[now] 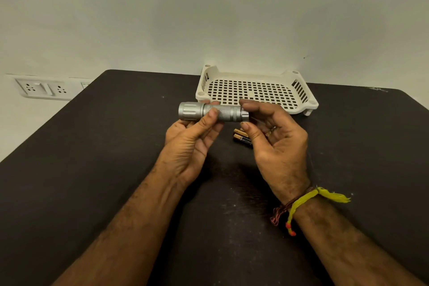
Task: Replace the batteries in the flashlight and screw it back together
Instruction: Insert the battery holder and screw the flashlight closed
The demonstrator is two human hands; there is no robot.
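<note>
2 hands (pixel 192 137) on flashlight (pixel 212 112) | L grips body, R (pixel 276 137) pinches tail cap | batts (pixel 242 137) on desk under R | swap status unclear; cap turning, prob.

Right hand (pixel 276 139) covers the copper-and-black batteries' (pixel 241 137) right ends; count unclear. Silver knurled metal flashlight's (pixel 213 112) tail cap partly behind fingers. Black worktop (pixel 92 169) cropped by frame edges.
</note>
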